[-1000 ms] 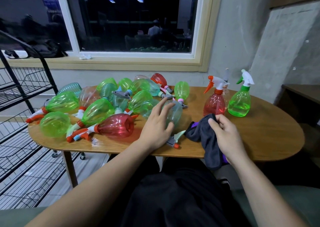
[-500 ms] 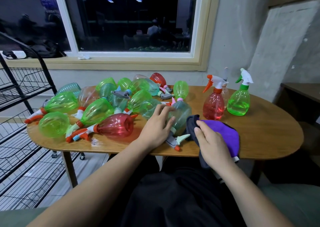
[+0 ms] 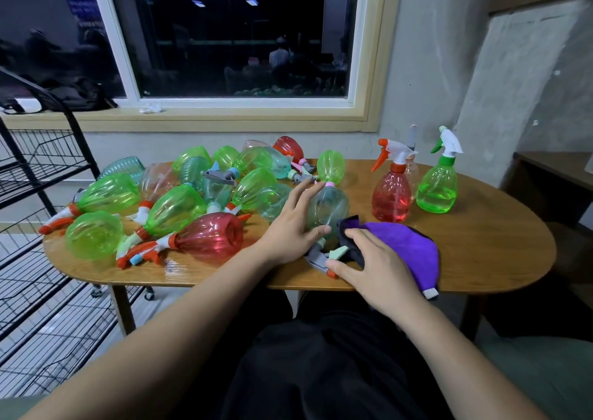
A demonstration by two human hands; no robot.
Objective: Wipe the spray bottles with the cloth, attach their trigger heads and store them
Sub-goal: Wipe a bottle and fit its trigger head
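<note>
Left hand (image 3: 293, 224) is spread flat, fingers splayed over the side of a pale teal spray bottle (image 3: 330, 208) lying on the wooden table (image 3: 481, 246). No wrap around it, just palm and fingers pressing; reads as pinning it so it can't roll.

Right hand (image 3: 375, 265) is open too, palm down on the purple cloth (image 3: 407, 246), thumb tip at the bottle's trigger head (image 3: 324, 257). Cloth is bunched against the bottle's near right side, touching it; looks staged for a wipe, not gripped.

Bottle's long axis runs roughly away from the person: base toward the window, neck and trigger head toward the near table edge. Trigger head appears already attached, its nozzle angled left toward the edge.

It sits at the right edge of the pile of lying bottles (image 3: 179, 208). Two upright bottles, red (image 3: 391, 195) and green (image 3: 438, 185), stand apart at right, probably the finished ones. Wire rack (image 3: 41, 175) at left is likely storage.
</note>
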